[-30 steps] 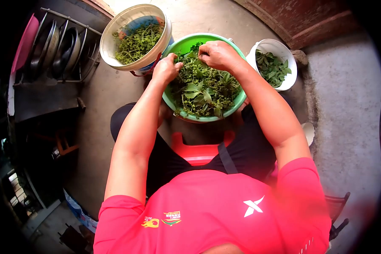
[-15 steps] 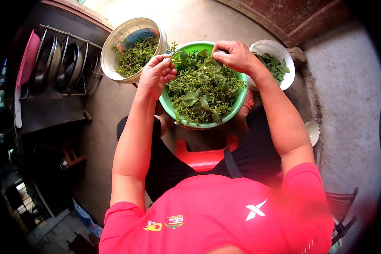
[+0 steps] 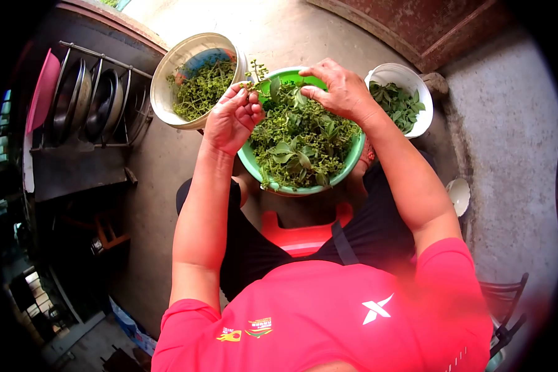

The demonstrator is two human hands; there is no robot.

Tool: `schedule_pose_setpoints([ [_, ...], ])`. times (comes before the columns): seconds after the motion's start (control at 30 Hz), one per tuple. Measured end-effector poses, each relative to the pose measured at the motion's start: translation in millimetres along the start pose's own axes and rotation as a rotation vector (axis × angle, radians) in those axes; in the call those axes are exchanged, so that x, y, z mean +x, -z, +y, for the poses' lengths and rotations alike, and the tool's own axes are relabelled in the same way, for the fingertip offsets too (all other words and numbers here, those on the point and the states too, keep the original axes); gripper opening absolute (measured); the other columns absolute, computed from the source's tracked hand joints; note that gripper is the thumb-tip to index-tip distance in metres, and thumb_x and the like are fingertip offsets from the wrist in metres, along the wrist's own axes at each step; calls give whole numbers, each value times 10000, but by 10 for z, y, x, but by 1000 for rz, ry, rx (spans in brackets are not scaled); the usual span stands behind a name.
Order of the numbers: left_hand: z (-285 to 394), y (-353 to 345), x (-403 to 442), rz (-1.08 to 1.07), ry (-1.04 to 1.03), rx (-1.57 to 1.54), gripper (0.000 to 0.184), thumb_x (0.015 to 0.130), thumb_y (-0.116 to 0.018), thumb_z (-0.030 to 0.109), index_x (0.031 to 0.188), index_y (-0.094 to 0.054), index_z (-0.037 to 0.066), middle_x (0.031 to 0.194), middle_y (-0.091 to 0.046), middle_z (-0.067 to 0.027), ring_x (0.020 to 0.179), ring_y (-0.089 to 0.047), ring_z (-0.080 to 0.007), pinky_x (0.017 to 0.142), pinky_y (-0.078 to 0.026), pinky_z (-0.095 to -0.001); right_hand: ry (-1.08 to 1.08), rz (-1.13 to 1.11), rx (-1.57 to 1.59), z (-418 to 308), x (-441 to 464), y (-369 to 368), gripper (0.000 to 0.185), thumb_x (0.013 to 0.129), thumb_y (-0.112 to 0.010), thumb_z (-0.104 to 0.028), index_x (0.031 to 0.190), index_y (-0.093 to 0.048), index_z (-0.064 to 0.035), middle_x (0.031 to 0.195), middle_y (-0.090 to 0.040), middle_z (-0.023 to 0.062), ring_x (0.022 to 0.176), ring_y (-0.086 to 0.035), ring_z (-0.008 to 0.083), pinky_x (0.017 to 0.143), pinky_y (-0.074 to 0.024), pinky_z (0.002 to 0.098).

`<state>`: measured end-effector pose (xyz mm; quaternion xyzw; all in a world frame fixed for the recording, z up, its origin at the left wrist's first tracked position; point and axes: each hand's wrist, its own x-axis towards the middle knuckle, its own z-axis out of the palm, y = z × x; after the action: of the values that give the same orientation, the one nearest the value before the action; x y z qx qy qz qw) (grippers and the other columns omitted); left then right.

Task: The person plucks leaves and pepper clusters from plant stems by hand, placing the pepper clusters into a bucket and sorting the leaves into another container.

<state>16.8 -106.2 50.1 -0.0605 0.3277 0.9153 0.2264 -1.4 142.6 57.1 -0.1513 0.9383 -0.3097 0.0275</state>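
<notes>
Between its thumb and fingertips, my left hand (image 3: 234, 119) pinches a green sprig (image 3: 258, 75) with small buds, at the upper left of the green basin (image 3: 249, 162). My right hand (image 3: 344, 92) is over the basin's upper right, its thumb and forefinger apart beside the sprig's leaves, holding nothing visible. Budded stems and leaves (image 3: 304, 146) fill the basin between my legs. To the left, a whitish bucket (image 3: 161, 94) holds more budded stems (image 3: 204, 90). On the right, loose leaves (image 3: 398, 106) lie in a white bucket (image 3: 423, 123).
A metal rack (image 3: 99, 57) at the left holds pans (image 3: 102, 105) and a pink basin (image 3: 42, 93). Below me is a red stool (image 3: 297, 239). A white bowl (image 3: 458, 196) lies at the right, near a dark chair (image 3: 505, 304). A wooden door (image 3: 409, 25) stands at the top.
Both hands have risen from the stems in the basin, my left hand now with a sprig in its fingers. My right thumb and forefinger have spread apart. The view has shifted slightly.
</notes>
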Motion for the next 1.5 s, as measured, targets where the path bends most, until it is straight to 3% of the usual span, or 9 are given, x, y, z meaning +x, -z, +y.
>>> schedule_pose_setpoints([
  [0.17,-44,-44,-9,15,17,48,158,925,-504,81,1082,-513,68,861,-577,-86,731,-566,-177,683,-485,-298,-70,61,764,19,137,-144,363,845,-648,-403,904,-676,-46,754,-651,51,740,-598,126,706,-474,272],
  [0.37,-118,-20,41,-7,43,58,165,912,-518,67,1076,-521,72,872,-606,-96,728,-577,-178,684,-495,-298,-228,5,663,-112,131,-222,294,810,-693,-316,840,-664,-25,687,-610,2,642,-524,65,621,-449,238],
  [0.53,91,71,52,123,-105,50,149,919,-518,96,1064,-528,63,859,-590,-73,732,-579,-172,670,-498,-297,-400,133,1271,63,180,-18,169,859,-652,-208,828,-589,-54,690,-541,-16,493,-388,18,399,-291,170],
  [0.63,432,393,177,185,-293,44,139,922,-536,142,1033,-528,58,886,-603,-90,784,-595,-206,713,-519,-341,-425,260,1410,263,212,103,181,854,-665,-204,857,-573,-48,715,-541,0,500,-411,22,412,-325,178],
  [0.77,740,335,334,607,-500,-42,449,892,-596,255,1193,-382,0,1139,-484,-257,1029,-567,-342,881,-507,-426,-449,366,1548,358,182,270,148,856,-648,-161,836,-551,-51,719,-521,22,513,-409,55,413,-321,194],
  [1.0,-308,422,652,347,-5,1204,207,879,-598,174,1010,-646,21,858,-653,-51,741,-617,-142,654,-499,-259,-479,265,1563,391,193,241,126,847,-659,-161,862,-573,-70,722,-522,3,543,-418,67,448,-335,208],
  [1.17,-899,466,601,270,39,1930,318,791,-638,317,947,-681,42,885,-669,-175,847,-642,-327,782,-496,-391,-458,170,1525,378,146,137,156,841,-670,-209,844,-579,-81,744,-561,1,539,-438,29,441,-382,170],
  [1.33,-684,243,491,290,-3,1564,219,780,-694,209,880,-671,16,716,-643,-39,650,-565,-99,623,-460,-257,-477,85,1361,309,90,147,157,858,-640,-198,904,-592,-55,790,-604,38,642,-596,113,538,-507,217],
  [1.5,-298,71,253,366,126,905,126,839,-668,181,872,-608,76,728,-577,40,635,-531,-65,603,-442,-204,-430,-113,1477,246,58,127,162,895,-577,-152,986,-545,-23,856,-614,90,776,-646,221,761,-574,377],
])
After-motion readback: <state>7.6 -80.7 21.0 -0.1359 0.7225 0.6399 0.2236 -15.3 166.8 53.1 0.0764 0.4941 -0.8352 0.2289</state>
